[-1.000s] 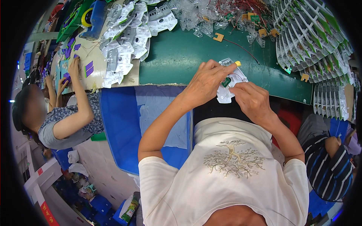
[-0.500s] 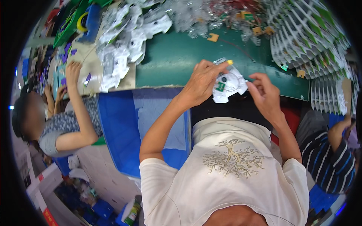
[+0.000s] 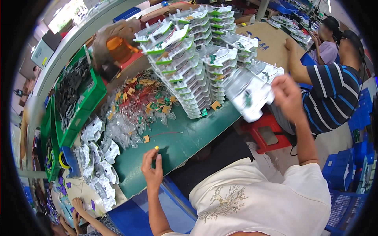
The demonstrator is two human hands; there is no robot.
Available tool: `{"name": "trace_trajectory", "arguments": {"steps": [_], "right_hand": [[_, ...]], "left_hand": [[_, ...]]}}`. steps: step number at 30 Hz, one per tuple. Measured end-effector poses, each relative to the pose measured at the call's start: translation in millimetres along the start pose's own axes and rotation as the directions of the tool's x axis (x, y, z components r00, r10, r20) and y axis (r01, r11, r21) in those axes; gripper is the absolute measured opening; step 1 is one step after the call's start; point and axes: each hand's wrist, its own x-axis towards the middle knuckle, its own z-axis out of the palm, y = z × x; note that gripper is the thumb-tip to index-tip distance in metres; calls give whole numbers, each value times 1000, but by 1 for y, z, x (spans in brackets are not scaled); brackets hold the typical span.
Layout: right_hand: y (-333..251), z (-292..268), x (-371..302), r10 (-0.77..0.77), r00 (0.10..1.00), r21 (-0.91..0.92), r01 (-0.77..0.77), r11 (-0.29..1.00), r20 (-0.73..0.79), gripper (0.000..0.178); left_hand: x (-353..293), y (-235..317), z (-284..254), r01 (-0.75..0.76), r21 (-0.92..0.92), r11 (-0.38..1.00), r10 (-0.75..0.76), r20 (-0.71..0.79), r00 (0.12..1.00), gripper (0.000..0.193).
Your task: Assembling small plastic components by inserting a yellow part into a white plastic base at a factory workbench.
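Note:
My right hand (image 3: pixel 289 98) is closed on the edge of a white plastic housing (image 3: pixel 258 103) with a clear curved part and a small green circuit board. It holds this housing raised at the table's right edge, beside tall stacks of similar housings (image 3: pixel 189 74); motion blurs it slightly. My left hand (image 3: pixel 152 167) hovers over the near edge of the green table (image 3: pixel 157 137), fingers loosely bent and apart, holding nothing. A yellow cover (image 3: pixel 156 148) sits on one of its fingertips. Just beyond lies a small orange piece (image 3: pixel 146 139) on a red wire.
Beyond my left hand are piled clear plastic parts (image 3: pixel 126 131) and wired boards (image 3: pixel 134 94). Loose white housings (image 3: pixel 100 169) lie to the left, near a green bin (image 3: pixel 80 106) of dark parts. A co-worker in a striped shirt (image 3: pixel 330 94) sits right of a red stool (image 3: pixel 267 133).
My view has turned right toward the stacks. The housing, earlier between both hands, has moved right and up in my right hand. My left hand has let go of it.

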Motion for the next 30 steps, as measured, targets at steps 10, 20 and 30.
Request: {"name": "trace_trajectory", "arguments": {"steps": [10, 20, 30], "right_hand": [[50, -75, 104, 25, 999, 215, -14, 976, -48, 15], [77, -43, 184, -65, 994, 113, 55, 992, 91, 19], [-9, 1, 93, -443, 895, -360, 396, 845, -55, 18]], "left_hand": [[0, -8, 12, 67, -7, 998, -67, -4, 998, 19], [-24, -10, 18, 34, 36, 999, -32, -55, 998, 13], [12, -13, 19, -56, 21, 998, 58, -101, 993, 12]]}}
